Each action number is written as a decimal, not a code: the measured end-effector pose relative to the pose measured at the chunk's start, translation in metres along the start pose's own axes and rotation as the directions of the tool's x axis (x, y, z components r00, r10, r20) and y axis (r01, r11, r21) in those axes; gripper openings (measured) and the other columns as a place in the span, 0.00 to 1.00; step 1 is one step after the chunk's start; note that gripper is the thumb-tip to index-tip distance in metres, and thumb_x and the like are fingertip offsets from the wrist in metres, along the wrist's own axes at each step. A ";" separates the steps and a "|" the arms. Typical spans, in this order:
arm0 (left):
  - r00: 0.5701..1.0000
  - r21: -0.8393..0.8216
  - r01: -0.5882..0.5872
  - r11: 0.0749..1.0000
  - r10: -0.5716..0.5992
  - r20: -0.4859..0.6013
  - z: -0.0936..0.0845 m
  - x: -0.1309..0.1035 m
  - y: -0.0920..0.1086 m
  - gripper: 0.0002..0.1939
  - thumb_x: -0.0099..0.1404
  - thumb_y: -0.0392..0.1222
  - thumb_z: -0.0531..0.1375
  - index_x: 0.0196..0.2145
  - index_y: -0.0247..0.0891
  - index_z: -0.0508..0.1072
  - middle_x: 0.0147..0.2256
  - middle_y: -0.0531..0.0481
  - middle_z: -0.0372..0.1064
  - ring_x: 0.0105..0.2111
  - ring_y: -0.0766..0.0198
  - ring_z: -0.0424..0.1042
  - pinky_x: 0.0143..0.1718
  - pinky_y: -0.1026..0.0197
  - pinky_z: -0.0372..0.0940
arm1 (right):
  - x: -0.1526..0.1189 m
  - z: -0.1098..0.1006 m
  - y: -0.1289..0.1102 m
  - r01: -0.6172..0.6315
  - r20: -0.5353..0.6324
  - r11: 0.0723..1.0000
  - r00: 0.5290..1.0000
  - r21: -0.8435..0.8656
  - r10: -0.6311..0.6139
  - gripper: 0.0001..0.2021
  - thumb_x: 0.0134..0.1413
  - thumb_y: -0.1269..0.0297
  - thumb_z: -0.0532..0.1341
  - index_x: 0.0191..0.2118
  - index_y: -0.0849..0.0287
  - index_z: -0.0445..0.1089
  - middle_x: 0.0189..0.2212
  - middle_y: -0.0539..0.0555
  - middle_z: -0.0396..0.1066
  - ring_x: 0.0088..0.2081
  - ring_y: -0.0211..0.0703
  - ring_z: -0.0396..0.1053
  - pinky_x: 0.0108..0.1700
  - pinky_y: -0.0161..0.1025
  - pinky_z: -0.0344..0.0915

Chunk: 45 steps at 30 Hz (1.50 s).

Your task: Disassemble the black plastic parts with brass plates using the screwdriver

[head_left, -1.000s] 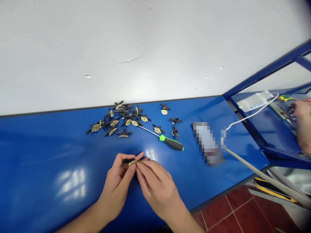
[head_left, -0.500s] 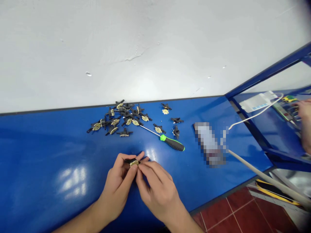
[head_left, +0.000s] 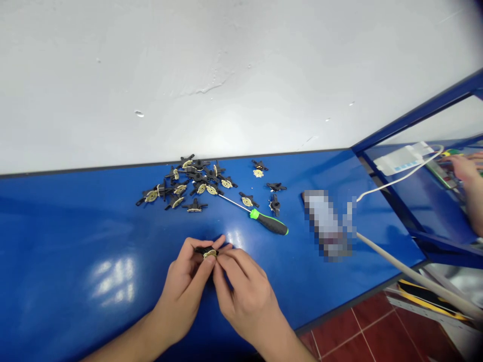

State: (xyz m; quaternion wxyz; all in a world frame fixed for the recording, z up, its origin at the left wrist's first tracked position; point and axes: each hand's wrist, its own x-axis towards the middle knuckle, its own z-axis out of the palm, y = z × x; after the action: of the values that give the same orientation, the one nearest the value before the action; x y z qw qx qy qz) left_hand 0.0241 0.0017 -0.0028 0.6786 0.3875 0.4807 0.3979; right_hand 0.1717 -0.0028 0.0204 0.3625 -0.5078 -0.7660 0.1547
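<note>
Near the front of the blue table [head_left: 68,261], my left hand [head_left: 184,289] pinches a small black part with a gold-coloured disc [head_left: 209,253]. My right hand [head_left: 245,291] meets it from the right, its fingertips closed at the disc's edge; what they grip there is too small to make out. Beyond my hands lies a pile of similar black parts with gold discs [head_left: 180,189]. A screwdriver [head_left: 269,222] with a green and black handle points its shaft at the pile. Several more black parts [head_left: 276,186] lie apart, right of the pile.
A blurred-out rectangular object [head_left: 324,221] lies on the right of the table, with a pale cable [head_left: 396,262] beside it. Past the blue metal frame [head_left: 415,116] are a white box [head_left: 403,157] and another person's hand [head_left: 466,171]. A pale wall stands behind.
The other person's hand at the far right has moved left, towards the green and yellow item. My hands keep nearly the same pose around the part.
</note>
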 end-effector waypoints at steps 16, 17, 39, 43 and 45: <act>1.000 0.026 0.004 1.000 -0.003 -0.018 0.000 -0.003 -0.001 0.09 0.74 0.49 0.59 0.48 0.44 0.69 0.59 0.42 0.74 0.57 0.49 0.74 0.53 0.51 0.71 | 0.000 0.004 -0.005 -0.071 0.097 0.977 0.991 -0.202 0.092 0.11 0.69 0.73 0.51 0.34 0.59 0.67 0.28 0.55 0.73 0.30 0.45 0.73 0.32 0.40 0.70; 1.000 0.023 0.003 1.000 -0.003 -0.017 0.000 -0.003 -0.001 0.10 0.74 0.49 0.59 0.48 0.44 0.69 0.59 0.41 0.74 0.57 0.49 0.74 0.52 0.51 0.71 | 0.001 0.004 -0.006 -0.087 0.096 0.978 0.990 -0.189 0.106 0.11 0.68 0.73 0.52 0.34 0.59 0.67 0.28 0.55 0.73 0.30 0.45 0.74 0.32 0.40 0.70; 1.000 -0.101 -0.013 0.995 0.013 -0.004 0.005 0.001 -0.002 0.09 0.76 0.47 0.57 0.49 0.43 0.65 0.60 0.39 0.73 0.58 0.49 0.74 0.59 0.44 0.68 | -0.002 0.003 -0.001 0.100 -0.116 0.994 0.988 -0.050 -0.105 0.15 0.59 0.83 0.63 0.51 0.69 0.72 0.42 0.65 0.79 0.44 0.49 0.79 0.49 0.44 0.80; 1.000 -0.074 -0.025 0.997 0.026 0.011 0.004 -0.001 -0.001 0.09 0.76 0.47 0.57 0.50 0.43 0.65 0.59 0.40 0.74 0.59 0.50 0.73 0.59 0.46 0.68 | -0.003 0.004 -0.003 0.059 -0.118 0.998 0.991 -0.022 -0.062 0.13 0.59 0.82 0.62 0.49 0.66 0.73 0.40 0.62 0.79 0.42 0.47 0.78 0.47 0.44 0.80; 0.999 -0.068 -0.032 0.997 0.033 0.024 0.003 -0.001 -0.001 0.09 0.76 0.47 0.57 0.50 0.43 0.65 0.60 0.41 0.73 0.59 0.51 0.73 0.59 0.47 0.68 | -0.003 0.005 -0.003 0.045 -0.123 0.999 0.991 -0.028 -0.048 0.12 0.60 0.82 0.62 0.48 0.65 0.73 0.39 0.62 0.79 0.41 0.47 0.78 0.46 0.44 0.80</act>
State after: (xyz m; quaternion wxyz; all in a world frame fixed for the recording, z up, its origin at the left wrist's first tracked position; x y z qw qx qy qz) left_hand 0.0266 0.0001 -0.0024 0.6908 0.3769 0.4519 0.4201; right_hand 0.1667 -0.0066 0.0179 0.4063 -0.5029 -0.7556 0.1048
